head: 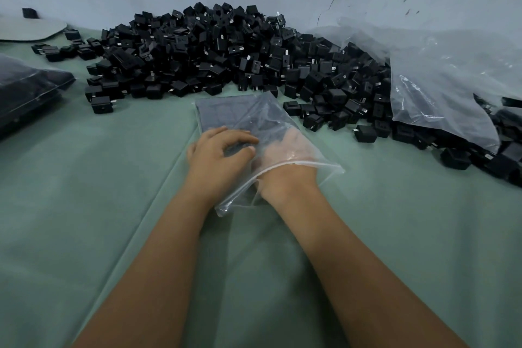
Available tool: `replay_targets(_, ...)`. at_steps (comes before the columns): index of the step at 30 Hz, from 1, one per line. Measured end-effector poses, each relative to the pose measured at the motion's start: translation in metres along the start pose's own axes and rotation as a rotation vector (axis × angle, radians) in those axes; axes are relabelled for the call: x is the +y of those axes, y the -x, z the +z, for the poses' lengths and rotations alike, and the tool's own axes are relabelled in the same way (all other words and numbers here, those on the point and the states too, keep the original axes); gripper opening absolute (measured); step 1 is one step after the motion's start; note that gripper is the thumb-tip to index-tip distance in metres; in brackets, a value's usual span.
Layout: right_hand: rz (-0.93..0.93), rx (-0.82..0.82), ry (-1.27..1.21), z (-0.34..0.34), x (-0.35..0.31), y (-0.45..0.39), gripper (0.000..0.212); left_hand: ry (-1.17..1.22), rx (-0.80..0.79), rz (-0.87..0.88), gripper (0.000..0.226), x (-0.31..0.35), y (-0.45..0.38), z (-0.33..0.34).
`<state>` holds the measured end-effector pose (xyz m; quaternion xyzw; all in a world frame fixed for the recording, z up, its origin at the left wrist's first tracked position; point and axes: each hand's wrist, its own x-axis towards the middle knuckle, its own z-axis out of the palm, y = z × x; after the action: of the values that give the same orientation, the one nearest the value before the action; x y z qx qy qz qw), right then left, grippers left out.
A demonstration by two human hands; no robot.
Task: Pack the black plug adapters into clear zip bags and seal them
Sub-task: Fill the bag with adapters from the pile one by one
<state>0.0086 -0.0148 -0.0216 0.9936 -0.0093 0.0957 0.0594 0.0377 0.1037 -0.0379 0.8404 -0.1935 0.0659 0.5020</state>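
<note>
Here, on the green cloth (84, 206), a clear zip bag (262, 121) lies flat with its mouth toward the person, unsealed. Right hand (288, 147) is inside the bag up to the wrist, seen through the film; fingers seem to reach the dark flat rows of adapters (223, 113) at the far end, though the plastic blurs the grip. Left hand (223, 150) rests on top of the bag, fingers bent, pressing it down. Loose adapter heap (226, 48) just beyond. Large crumpled plastic sack (440, 73) to the right. Filled bag (28, 87) at left edge.
</note>
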Motion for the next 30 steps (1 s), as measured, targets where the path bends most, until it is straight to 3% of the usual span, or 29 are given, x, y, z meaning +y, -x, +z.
replay_targets(7, -0.011, -0.021, 0.107, 0.005, -0.003, -0.015, 0.047, -0.011, -0.006, -0.008, 0.016, -0.003, -0.002, 0.002)
replay_targets(11, 0.032, -0.068, 0.252, 0.013, 0.0, -0.018, 0.022, -0.015, 0.0, -0.01, 0.017, -0.005, -0.003, 0.002)
replay_targets(15, 0.007, -0.12, 0.29, 0.016, 0.002, -0.018, 0.036, -0.006, -0.004, -0.011, 0.019, -0.006, -0.003, 0.002)
replay_targets(22, 0.069, -0.092, -0.028, 0.004, 0.003, 0.001, 0.022, 0.013, 0.004, -0.027, 0.016, -0.006, -0.003, 0.001)
replay_targets(24, 0.014, -0.093, -0.102, -0.003, -0.003, 0.02, 0.029, -0.001, 0.006, -0.015, 0.012, -0.008, -0.003, 0.0)
replay_targets(30, -0.141, -0.091, -0.286, -0.051, -0.004, 0.074, 0.021, -0.38, -0.01, 0.12, 0.02, -0.009, 0.001, 0.002)
